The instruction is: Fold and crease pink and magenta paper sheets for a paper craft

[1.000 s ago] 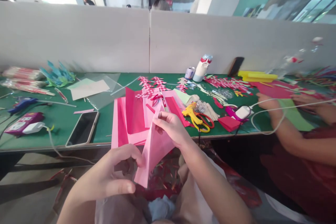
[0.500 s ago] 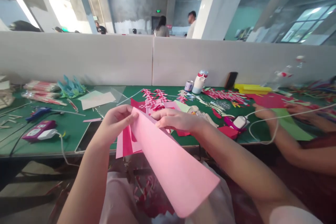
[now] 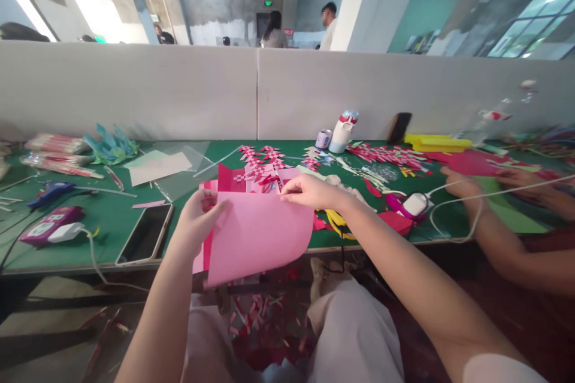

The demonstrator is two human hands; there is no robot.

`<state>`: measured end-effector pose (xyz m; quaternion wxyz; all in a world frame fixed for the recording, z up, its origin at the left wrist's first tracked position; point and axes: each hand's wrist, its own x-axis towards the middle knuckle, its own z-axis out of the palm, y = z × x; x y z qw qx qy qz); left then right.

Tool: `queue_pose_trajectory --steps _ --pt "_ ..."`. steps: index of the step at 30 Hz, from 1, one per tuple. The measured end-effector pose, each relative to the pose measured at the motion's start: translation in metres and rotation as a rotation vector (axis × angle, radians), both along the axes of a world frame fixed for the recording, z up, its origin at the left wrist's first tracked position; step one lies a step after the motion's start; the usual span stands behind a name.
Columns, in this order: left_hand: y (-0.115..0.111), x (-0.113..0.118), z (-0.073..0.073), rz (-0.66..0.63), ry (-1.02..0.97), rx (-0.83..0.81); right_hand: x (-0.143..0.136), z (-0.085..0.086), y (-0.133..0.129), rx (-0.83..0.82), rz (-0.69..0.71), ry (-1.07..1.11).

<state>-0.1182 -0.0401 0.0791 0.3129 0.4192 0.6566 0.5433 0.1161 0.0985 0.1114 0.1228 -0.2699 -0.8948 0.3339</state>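
A pink paper sheet (image 3: pixel 260 236) hangs over the table's front edge, its lower part curved. My left hand (image 3: pixel 200 215) is closed on its upper left corner, thumb in front. My right hand (image 3: pixel 309 191) pinches the top edge farther right. Behind the sheet lie red paper (image 3: pixel 226 178) and more pink sheets, partly hidden. Woven red-and-pink paper pieces (image 3: pixel 260 161) rest just beyond.
Left of my hands are a phone (image 3: pixel 146 233), a purple power socket (image 3: pixel 51 226) and a blue glue gun (image 3: pixel 51 193). A white bottle (image 3: pixel 342 134) stands at the back. At right, another person's hands hold green paper (image 3: pixel 503 209).
The pink sheet has turned from a slanting, narrow position to facing me broadside. My hands have moved apart, the right one to the right along the top edge.
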Motion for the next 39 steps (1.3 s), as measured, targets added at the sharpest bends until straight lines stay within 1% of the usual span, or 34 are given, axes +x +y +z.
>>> queue_pose_trajectory --steps 2,4,5,6,8,10,12,16,19,22,26,30,33,37,39 --pt "0.011 -0.006 -0.011 -0.056 0.232 -0.025 -0.001 -0.013 0.009 -0.035 0.033 -0.035" --pt "0.024 -0.010 -0.020 -0.233 0.406 -0.103 -0.002 -0.027 0.016 -0.081 0.085 -0.079" --pt "0.030 -0.010 -0.024 -0.336 0.457 -0.149 -0.002 -0.034 0.019 -0.101 0.102 -0.101" --pt "0.037 -0.010 -0.027 -0.431 0.484 -0.193 -0.001 -0.041 0.020 -0.118 0.108 -0.119" --pt "0.048 -0.007 -0.032 -0.577 0.500 -0.256 0.000 -0.054 0.021 -0.137 0.092 -0.145" --pt "0.058 -0.002 -0.037 -0.665 0.496 -0.290 0.003 -0.065 0.021 -0.138 0.059 -0.160" --pt "0.066 0.001 -0.042 -0.722 0.500 -0.313 0.006 -0.074 0.019 -0.124 0.024 -0.172" --pt "0.074 0.003 -0.051 -0.767 0.496 -0.344 0.004 -0.083 0.011 -0.090 -0.038 -0.179" --pt "0.073 0.005 -0.054 -0.744 0.492 -0.372 -0.007 -0.083 0.002 -0.061 -0.060 -0.142" --pt "0.068 0.009 -0.055 -0.715 0.517 -0.396 -0.019 -0.084 -0.007 -0.068 -0.050 -0.074" --pt "0.063 0.016 -0.053 -0.711 0.540 -0.437 -0.026 -0.087 -0.018 -0.016 -0.029 -0.085" --pt "0.060 0.018 -0.056 -0.693 0.533 -0.386 -0.023 -0.091 -0.025 0.033 -0.069 -0.085" --pt "0.058 0.016 -0.059 -0.700 0.457 -0.340 -0.017 -0.091 -0.027 0.006 -0.070 -0.088" --pt "0.053 0.010 -0.060 -0.703 0.395 -0.353 -0.007 -0.091 -0.024 -0.031 -0.078 -0.072" --pt "0.051 0.007 -0.058 -0.703 0.395 -0.396 -0.002 -0.092 -0.022 -0.053 -0.080 -0.060"
